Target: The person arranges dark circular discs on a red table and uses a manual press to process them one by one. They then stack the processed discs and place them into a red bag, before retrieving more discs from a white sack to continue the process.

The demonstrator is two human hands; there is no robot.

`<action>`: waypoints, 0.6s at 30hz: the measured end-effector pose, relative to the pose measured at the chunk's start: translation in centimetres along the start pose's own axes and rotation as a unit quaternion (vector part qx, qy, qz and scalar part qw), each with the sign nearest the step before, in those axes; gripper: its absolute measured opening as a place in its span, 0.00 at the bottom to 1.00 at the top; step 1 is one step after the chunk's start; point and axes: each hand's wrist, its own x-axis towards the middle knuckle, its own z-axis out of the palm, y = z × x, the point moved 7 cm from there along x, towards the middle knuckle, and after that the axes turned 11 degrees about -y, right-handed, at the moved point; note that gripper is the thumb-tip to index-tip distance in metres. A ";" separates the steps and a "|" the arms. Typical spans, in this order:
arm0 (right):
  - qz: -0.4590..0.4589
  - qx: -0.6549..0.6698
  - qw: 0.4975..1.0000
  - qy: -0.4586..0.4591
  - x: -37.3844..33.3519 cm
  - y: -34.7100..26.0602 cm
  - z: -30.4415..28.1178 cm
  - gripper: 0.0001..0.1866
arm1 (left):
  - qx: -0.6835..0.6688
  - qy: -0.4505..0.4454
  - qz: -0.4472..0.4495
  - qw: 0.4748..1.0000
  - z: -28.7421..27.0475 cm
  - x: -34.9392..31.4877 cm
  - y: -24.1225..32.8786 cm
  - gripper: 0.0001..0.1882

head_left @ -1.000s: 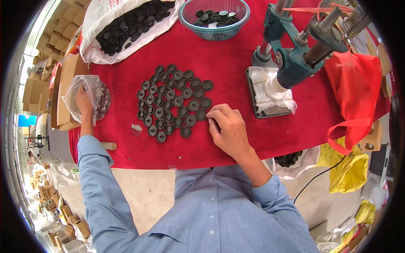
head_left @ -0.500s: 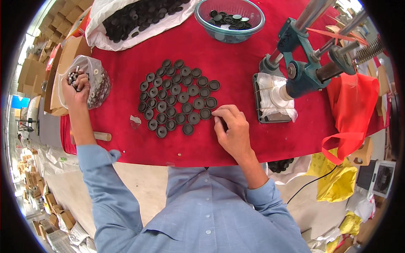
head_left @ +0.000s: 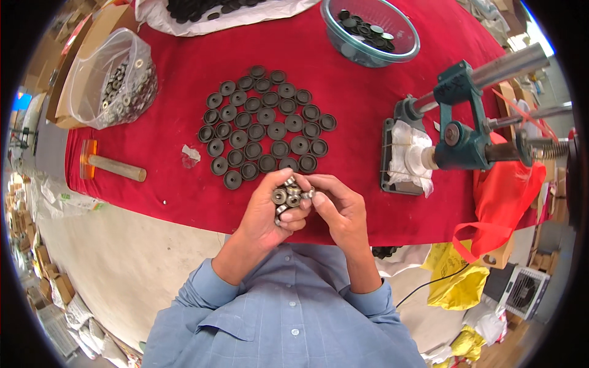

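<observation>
My left hand (head_left: 257,216) is cupped, palm up, around several small metal ball bearings (head_left: 292,200) near the front edge of the red-covered table. Touching it from the right, my right hand (head_left: 345,211) pinches one bearing (head_left: 308,194) between thumb and fingers. Just beyond both hands, many round black plastic caps (head_left: 276,130) lie spread in a rough cluster, most with their hollow side up. More bearings fill part of a clear plastic tub (head_left: 86,83) at the far left.
A green hand press (head_left: 457,116) with a cloth-wrapped base stands at right, beside a red bag (head_left: 506,196). Farther back are a clear bowl (head_left: 368,55) of black discs and a white sack (head_left: 245,21). A hammer (head_left: 116,167) lies at left.
My left hand has come out of the tub with bearings and back toward my body. My right hand has left the caps' edge to meet it. The view has shifted.
</observation>
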 end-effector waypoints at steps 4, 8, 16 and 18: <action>0.011 0.046 0.999 0.019 -0.8 0.4 -0.1 0.14 | 0.003 0.017 -0.013 1.000 -0.8 -0.1 -0.6 0.21; -0.041 -0.052 0.996 0.068 -0.9 0.0 -0.2 0.14 | 0.030 0.014 0.006 0.999 -0.7 -0.3 -0.4 0.21; -0.048 -0.106 0.988 0.100 -1.1 -1.4 -0.4 0.13 | 0.001 -0.005 0.037 0.999 -0.5 -0.5 -0.3 0.21; -0.072 -0.214 0.967 0.114 -0.4 -1.9 -0.5 0.14 | -0.022 -0.008 0.037 0.999 -0.6 -1.3 -0.2 0.21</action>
